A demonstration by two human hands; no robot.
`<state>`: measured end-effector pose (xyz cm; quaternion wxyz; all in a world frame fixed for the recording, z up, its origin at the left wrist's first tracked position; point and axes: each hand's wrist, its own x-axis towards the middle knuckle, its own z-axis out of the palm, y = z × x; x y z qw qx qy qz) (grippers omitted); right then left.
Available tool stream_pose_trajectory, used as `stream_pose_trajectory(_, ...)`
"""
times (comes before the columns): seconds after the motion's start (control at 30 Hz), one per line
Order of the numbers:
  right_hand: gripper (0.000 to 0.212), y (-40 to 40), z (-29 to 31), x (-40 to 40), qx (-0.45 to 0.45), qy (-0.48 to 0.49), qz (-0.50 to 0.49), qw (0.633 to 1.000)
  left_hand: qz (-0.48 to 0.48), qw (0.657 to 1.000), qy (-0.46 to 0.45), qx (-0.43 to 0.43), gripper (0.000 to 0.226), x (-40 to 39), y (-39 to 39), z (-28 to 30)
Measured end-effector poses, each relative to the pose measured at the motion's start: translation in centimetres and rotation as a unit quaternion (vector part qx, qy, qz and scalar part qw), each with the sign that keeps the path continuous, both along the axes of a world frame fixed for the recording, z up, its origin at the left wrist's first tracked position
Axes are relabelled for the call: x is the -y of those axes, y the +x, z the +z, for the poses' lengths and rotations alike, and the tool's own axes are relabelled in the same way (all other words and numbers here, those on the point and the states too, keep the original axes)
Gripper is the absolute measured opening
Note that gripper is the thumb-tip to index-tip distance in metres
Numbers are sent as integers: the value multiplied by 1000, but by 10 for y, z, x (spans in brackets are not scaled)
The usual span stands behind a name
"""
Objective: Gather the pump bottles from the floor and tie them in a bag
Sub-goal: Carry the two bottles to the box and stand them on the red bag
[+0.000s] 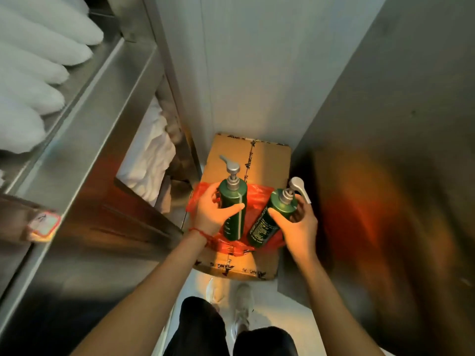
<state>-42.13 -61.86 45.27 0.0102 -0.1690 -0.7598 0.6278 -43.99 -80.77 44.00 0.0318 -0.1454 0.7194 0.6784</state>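
We grasp one green pump bottle (233,209) in the left hand (213,214) and another bottle (270,219) in the right hand (295,224), above the red bag (254,196) on the cardboard box (270,160), between the metal shelf (108,140) and a steel wall (385,124).

We see the pale floor (267,304) | cardboard box (270,163) flat on it, against the wall | red plastic bag (257,199) spread on the box's top | our shoes (243,309) just before the box

- My left hand (212,214) — fingers curled, thumb across the front — grips something.
- My right hand (295,227) grips likewise, both forearms outstretched.
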Motion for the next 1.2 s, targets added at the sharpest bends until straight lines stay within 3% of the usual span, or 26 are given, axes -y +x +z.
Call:
stream_pose_trajectory(0.47, 67, -43, -96, 5, 47, 69, -38, 996, -65, 996, -62, 19, 60, -9, -53, -90)
stream_pose_trajectory(1.2, 69, -42, -98, 9, -1, 56, 21, 998, -146, 988, -39, 37, 76, -15, -62, -101)
